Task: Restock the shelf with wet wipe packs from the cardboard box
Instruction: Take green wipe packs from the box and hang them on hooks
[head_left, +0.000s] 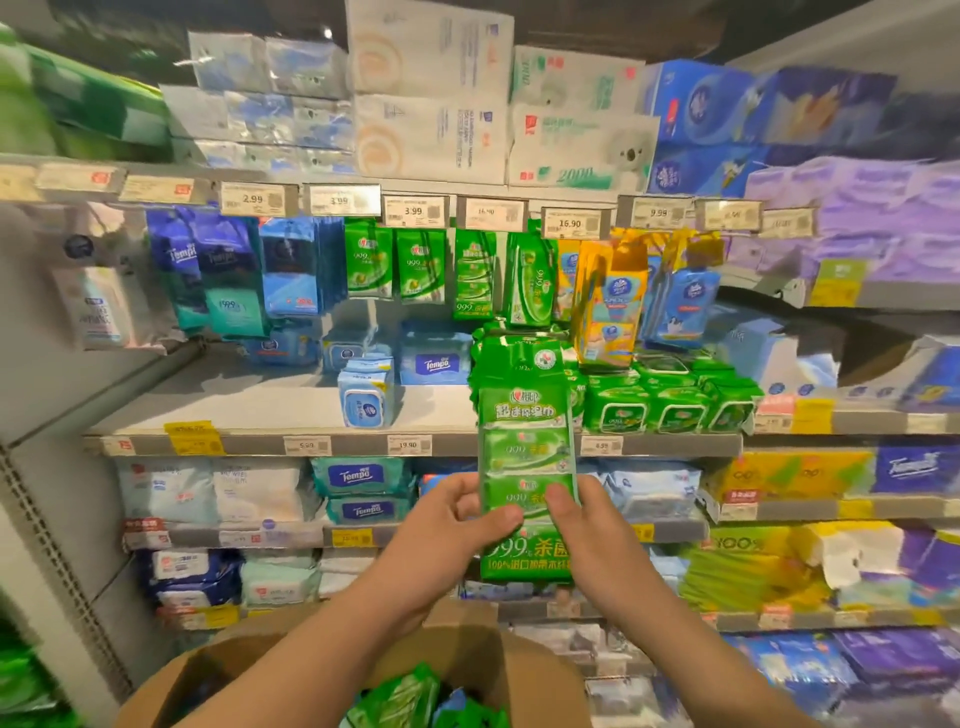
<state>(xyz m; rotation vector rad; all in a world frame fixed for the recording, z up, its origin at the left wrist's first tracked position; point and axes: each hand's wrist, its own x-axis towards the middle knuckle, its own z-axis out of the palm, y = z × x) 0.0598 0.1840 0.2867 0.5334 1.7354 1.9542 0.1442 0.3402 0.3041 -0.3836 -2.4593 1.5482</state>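
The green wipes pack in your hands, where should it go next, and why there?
Probably lift the green wipes pack up and forward to the hanging row of matching green packs under the price tags. Both the left hand and the right hand grip its lower part, its top already reaches that height, and the cardboard box below holds more.

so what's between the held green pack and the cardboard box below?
Head view: only the two forearms. The green pack, gripped by left hand and right hand, hangs above the cardboard box.
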